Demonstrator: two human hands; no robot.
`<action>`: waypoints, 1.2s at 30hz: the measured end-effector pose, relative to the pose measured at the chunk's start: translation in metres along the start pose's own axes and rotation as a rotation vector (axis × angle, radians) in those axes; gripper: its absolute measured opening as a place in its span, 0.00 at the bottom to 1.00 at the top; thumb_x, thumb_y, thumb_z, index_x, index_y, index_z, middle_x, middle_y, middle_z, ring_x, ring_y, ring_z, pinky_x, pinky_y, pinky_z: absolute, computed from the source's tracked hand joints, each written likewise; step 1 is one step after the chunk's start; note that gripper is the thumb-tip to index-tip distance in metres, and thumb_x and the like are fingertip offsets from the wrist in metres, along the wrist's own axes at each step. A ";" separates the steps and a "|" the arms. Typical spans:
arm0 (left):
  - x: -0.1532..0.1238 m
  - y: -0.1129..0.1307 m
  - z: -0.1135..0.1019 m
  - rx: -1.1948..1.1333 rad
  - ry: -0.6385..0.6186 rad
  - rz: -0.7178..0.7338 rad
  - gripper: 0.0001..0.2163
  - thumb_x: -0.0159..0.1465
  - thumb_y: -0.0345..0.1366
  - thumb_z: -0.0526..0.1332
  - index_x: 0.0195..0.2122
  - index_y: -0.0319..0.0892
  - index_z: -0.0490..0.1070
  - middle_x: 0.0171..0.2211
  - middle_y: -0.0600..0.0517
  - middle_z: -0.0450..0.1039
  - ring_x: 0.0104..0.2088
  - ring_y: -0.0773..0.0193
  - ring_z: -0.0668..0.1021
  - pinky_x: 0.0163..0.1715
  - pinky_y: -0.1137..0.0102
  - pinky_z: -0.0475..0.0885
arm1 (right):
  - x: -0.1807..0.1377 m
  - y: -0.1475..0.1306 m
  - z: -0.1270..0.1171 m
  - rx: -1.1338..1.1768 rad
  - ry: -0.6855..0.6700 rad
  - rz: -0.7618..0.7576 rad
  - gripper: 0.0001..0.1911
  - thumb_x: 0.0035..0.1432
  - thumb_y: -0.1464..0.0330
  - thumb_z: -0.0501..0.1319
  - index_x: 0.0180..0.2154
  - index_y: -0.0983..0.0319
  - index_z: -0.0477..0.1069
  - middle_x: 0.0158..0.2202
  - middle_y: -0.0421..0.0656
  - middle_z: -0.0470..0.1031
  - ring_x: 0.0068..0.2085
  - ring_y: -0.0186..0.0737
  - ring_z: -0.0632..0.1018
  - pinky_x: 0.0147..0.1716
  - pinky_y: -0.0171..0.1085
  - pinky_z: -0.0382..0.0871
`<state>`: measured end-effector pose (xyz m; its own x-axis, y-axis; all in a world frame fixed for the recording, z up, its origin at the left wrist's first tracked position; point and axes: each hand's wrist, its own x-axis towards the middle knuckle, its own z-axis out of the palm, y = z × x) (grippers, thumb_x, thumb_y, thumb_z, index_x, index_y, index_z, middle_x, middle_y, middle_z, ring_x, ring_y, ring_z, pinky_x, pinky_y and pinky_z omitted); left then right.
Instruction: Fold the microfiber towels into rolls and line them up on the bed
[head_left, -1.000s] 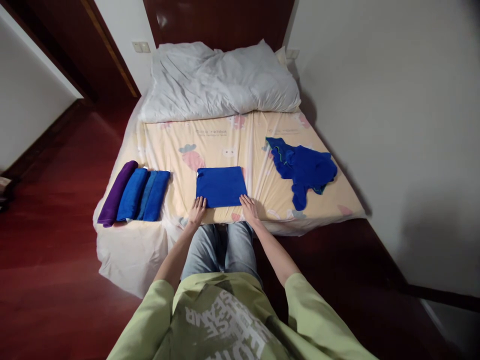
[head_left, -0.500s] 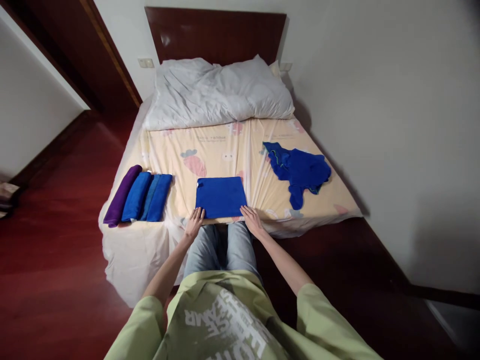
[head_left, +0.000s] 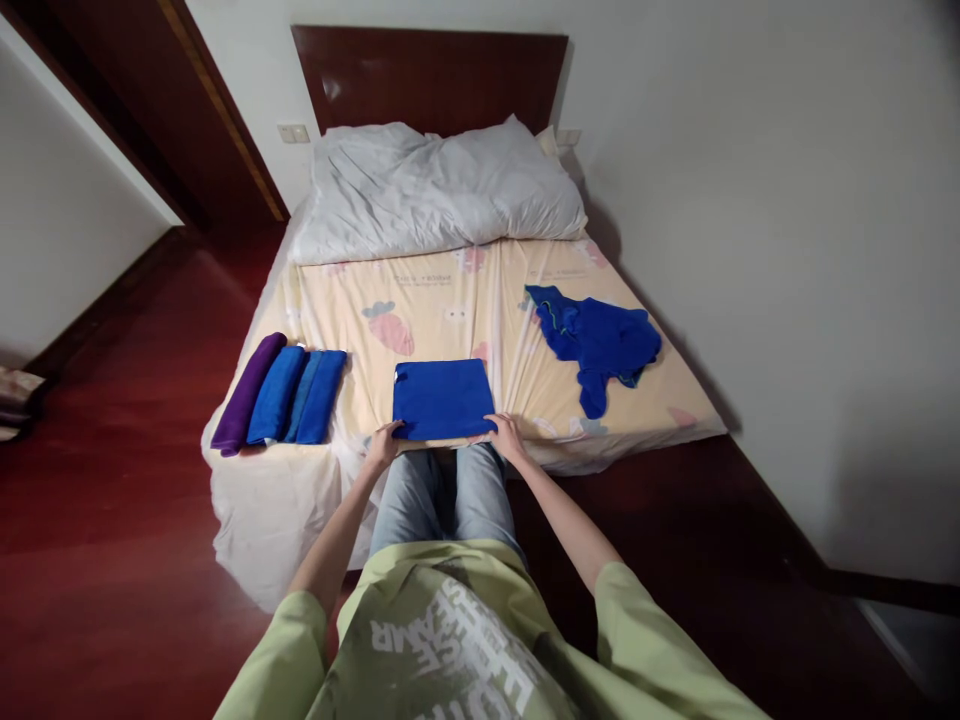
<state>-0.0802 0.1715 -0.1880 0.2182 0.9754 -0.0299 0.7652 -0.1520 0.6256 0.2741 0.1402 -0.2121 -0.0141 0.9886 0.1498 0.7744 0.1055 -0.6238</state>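
Observation:
A folded blue towel (head_left: pixel 441 398) lies flat at the near edge of the bed (head_left: pixel 465 300). My left hand (head_left: pixel 383 446) pinches its near left corner, fingers curled under the edge. My right hand (head_left: pixel 506 435) grips its near right corner the same way. Both arms reach forward over my knees in jeans.
Three rolled towels, one purple (head_left: pixel 247 393) and two blue (head_left: pixel 296 395), lie side by side at the bed's left edge. A crumpled blue cloth (head_left: pixel 596 340) sits on the right. A white duvet (head_left: pixel 435 190) is bunched at the headboard. Dark red floor surrounds the bed; a wall stands right.
My hands went from lying flat beside the towel's near corners to gripping its near edge. The view shifted slightly.

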 end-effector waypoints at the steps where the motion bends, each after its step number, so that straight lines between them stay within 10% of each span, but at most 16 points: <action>1: 0.002 0.000 -0.003 -0.030 0.009 -0.021 0.27 0.53 0.20 0.57 0.52 0.42 0.77 0.56 0.46 0.77 0.58 0.56 0.78 0.63 0.61 0.69 | 0.002 0.003 0.001 0.046 0.017 0.020 0.27 0.50 0.80 0.55 0.50 0.61 0.78 0.49 0.48 0.80 0.54 0.46 0.77 0.58 0.46 0.70; 10: 0.004 -0.007 -0.012 -0.124 0.097 -0.123 0.14 0.59 0.35 0.58 0.42 0.39 0.80 0.40 0.45 0.81 0.40 0.56 0.81 0.45 0.64 0.76 | 0.019 0.026 0.006 0.318 0.134 0.161 0.08 0.49 0.66 0.64 0.33 0.62 0.78 0.37 0.46 0.77 0.40 0.45 0.78 0.44 0.43 0.75; 21: 0.027 -0.015 -0.001 -0.227 0.229 -0.326 0.18 0.61 0.46 0.61 0.42 0.38 0.79 0.37 0.44 0.81 0.38 0.57 0.81 0.42 0.68 0.74 | 0.034 0.036 0.017 0.267 0.190 0.321 0.24 0.54 0.45 0.60 0.26 0.59 0.71 0.25 0.42 0.72 0.31 0.43 0.73 0.36 0.39 0.69; 36: 0.043 -0.014 0.003 -0.273 0.267 -0.465 0.13 0.60 0.44 0.63 0.39 0.40 0.78 0.33 0.47 0.81 0.36 0.58 0.81 0.39 0.68 0.73 | 0.040 0.035 0.017 0.282 0.217 0.386 0.27 0.55 0.43 0.57 0.21 0.59 0.70 0.23 0.44 0.74 0.28 0.43 0.74 0.32 0.39 0.67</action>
<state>-0.0796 0.2151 -0.2009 -0.2886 0.9416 -0.1735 0.5527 0.3118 0.7729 0.2898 0.1857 -0.2411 0.3926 0.9197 0.0049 0.4965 -0.2075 -0.8429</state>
